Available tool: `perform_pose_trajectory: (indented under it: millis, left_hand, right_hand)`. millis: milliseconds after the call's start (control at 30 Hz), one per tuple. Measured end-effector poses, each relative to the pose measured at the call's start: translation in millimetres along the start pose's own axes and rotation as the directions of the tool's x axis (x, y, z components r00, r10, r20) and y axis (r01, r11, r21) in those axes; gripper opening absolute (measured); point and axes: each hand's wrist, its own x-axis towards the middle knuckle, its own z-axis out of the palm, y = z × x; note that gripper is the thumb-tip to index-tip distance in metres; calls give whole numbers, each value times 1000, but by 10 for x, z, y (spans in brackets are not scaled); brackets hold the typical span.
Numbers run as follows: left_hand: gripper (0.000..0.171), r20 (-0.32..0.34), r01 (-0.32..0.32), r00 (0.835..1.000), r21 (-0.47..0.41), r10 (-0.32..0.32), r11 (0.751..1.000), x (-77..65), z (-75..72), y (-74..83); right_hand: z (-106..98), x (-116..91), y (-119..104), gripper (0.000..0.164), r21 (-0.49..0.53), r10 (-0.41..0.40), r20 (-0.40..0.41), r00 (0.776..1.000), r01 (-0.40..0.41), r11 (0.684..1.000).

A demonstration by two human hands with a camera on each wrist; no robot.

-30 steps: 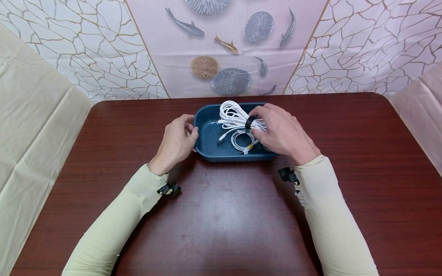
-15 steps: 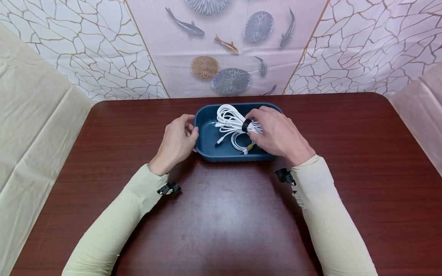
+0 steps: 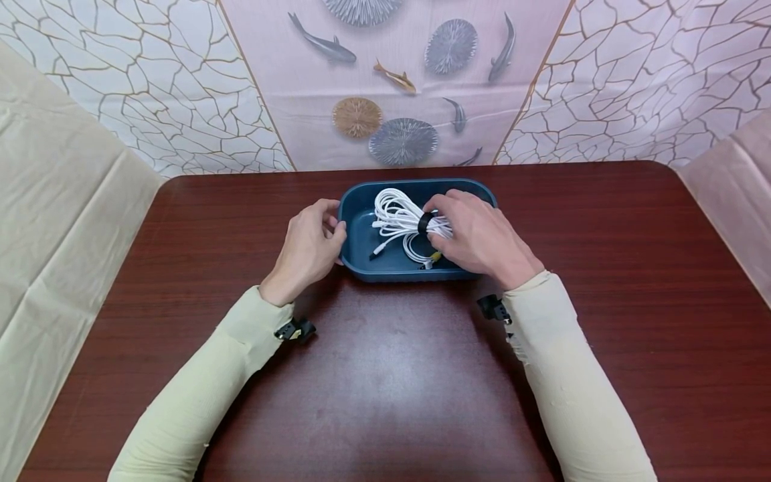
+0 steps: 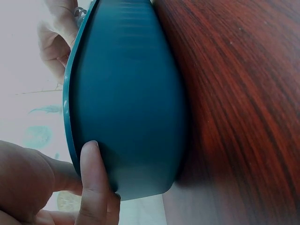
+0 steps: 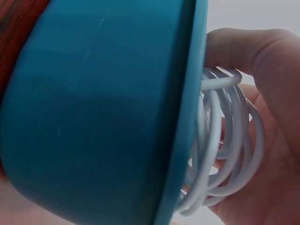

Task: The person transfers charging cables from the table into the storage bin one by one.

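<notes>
A dark blue plastic bin (image 3: 359,251) stands near the back of the table. At its left end, my left hand (image 3: 306,249) pinches the rim, one finger lying along the outer wall in the left wrist view. My right hand (image 3: 482,235) grips a bundled white cable (image 3: 396,213) by its right end, inside the bin's outline. A black strap (image 3: 425,223) binds this bundle, and its loops point left. Beneath it a thinner coiled white cable (image 3: 414,254) with a yellow tie lies in the bin, partly covered. White loops (image 5: 225,136) fill the right palm in the right wrist view.
The reddish-brown wooden table (image 3: 385,375) extends all round the bin. Behind it hangs a patterned cloth (image 3: 385,80) with fish motifs. Plain pale cloth (image 3: 54,221) borders the left side. A small black camera (image 3: 295,331) sits at the left wrist.
My right hand has moved slightly left and toward me, bringing the bundled cable lower into the bin and over more of the thin coil. My left hand and the bin have stayed put.
</notes>
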Motion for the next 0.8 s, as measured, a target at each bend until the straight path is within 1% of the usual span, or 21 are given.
perform_pose_trajectory:
  millis: [333, 800]
  left_hand:
    - [40, 0, -2, 1000, 5, 2, 1000, -4, 0, -4]
    - [41, -1, 3, 1000, 7, -3, 1000, -2, 3, -10]
  right_hand:
    - [55, 21, -21, 43, -8, -29, 10, 1000, 30, 1000]
    - [108, 18, -120, 43, -39, -12, 28, 1000, 13, 999]
